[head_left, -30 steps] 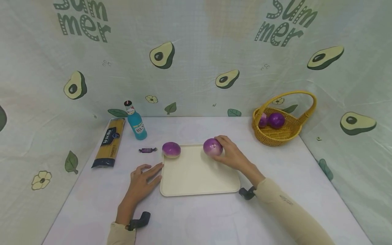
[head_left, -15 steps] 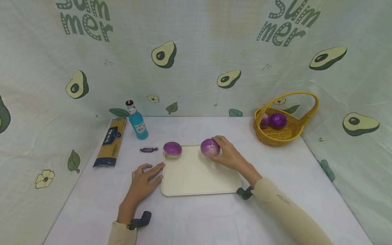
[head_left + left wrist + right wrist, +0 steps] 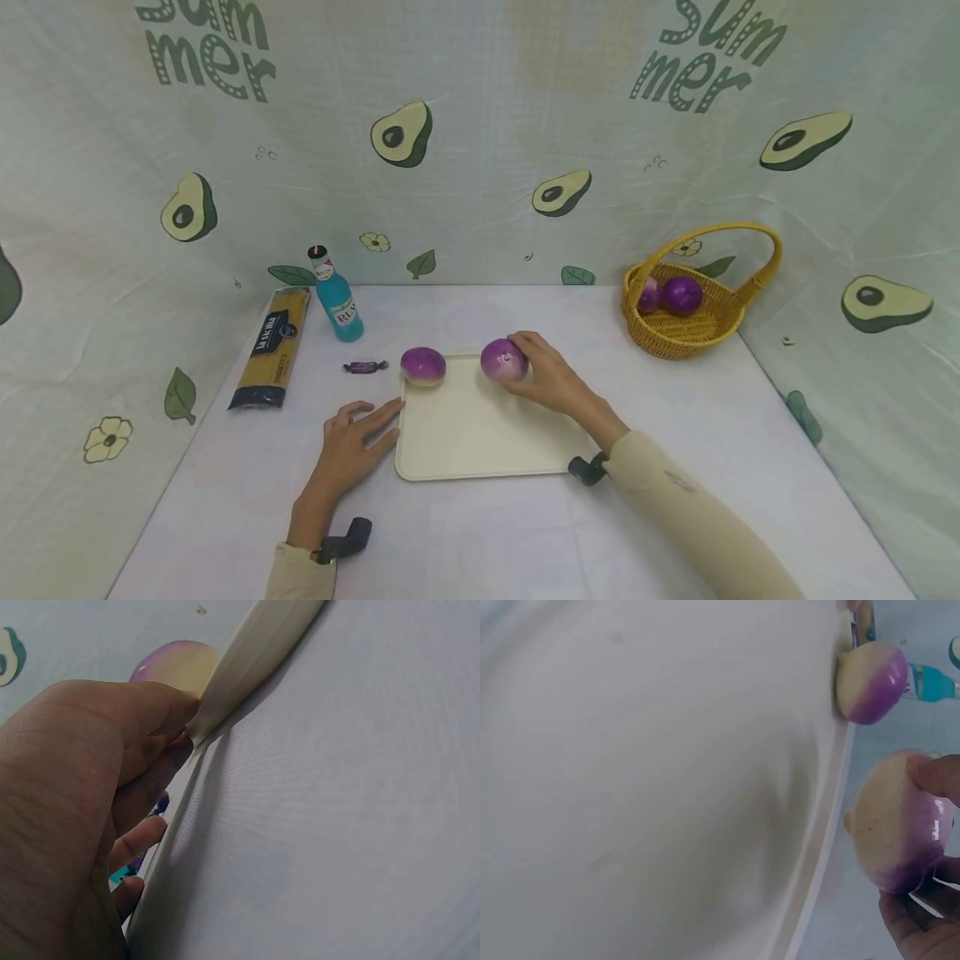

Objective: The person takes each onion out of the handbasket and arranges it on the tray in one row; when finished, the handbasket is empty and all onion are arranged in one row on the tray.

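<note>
My right hand (image 3: 551, 377) holds a purple and cream turnip (image 3: 504, 361) between thumb and fingers, over the back part of a cream tray (image 3: 480, 454). In the right wrist view the held turnip (image 3: 896, 821) appears beyond the tray's rim, pale side toward the camera. A second turnip (image 3: 423, 367) rests at the tray's back left corner. Beside the tray's left edge lies my left hand (image 3: 352, 450), fingers spread and loosely bent. Up close in the left wrist view, fingertips of the left hand (image 3: 82, 772) touch the tray's rim (image 3: 240, 667).
At the back right stands a yellow wicker basket (image 3: 678, 343) with a purple round vegetable (image 3: 682, 296) and a paler one (image 3: 648, 296) inside. To the left are a spaghetti pack (image 3: 270, 350), a blue bottle (image 3: 339, 304) and a purple-wrapped candy (image 3: 365, 367).
My right hand has moved a little to the left over the tray, carrying the turnip toward the other one. The left hand stays at the tray's edge.
</note>
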A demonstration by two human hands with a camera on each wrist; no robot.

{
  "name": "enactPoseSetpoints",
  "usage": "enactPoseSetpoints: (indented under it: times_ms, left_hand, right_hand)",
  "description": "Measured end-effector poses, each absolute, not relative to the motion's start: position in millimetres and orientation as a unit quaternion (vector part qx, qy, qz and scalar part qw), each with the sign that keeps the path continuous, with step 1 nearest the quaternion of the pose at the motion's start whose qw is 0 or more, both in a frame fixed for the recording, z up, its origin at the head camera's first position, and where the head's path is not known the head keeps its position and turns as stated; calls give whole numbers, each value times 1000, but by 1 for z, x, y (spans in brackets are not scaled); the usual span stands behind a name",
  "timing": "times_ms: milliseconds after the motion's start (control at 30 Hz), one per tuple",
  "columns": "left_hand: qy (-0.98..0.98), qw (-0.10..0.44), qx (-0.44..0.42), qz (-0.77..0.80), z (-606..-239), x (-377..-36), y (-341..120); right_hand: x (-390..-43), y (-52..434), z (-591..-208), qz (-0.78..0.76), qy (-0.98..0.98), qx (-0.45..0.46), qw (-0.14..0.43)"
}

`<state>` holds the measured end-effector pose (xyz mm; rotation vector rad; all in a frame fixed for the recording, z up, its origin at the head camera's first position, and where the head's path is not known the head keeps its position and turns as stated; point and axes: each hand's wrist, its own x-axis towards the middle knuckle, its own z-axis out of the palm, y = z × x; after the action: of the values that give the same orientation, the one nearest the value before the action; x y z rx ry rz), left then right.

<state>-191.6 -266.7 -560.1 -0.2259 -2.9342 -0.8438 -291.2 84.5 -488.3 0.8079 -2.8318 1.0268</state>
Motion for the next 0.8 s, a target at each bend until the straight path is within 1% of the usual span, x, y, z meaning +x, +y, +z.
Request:
enactPoseSetpoints:
  times_ms: [233, 533, 800]
  left_hand:
    - [-957, 47, -76, -276, -560, -192, -267]
    - [-955, 42, -76, -284, -560, -194, -266]
    - [-957, 42, -74, -278, -561, -191, -267]
  right_hand:
    - [-293, 77, -488, 325, -906, 270, 12]
    - [-296, 72, -490, 328, -904, 274, 11]
    - [-294, 63, -491, 338, -902, 267, -2]
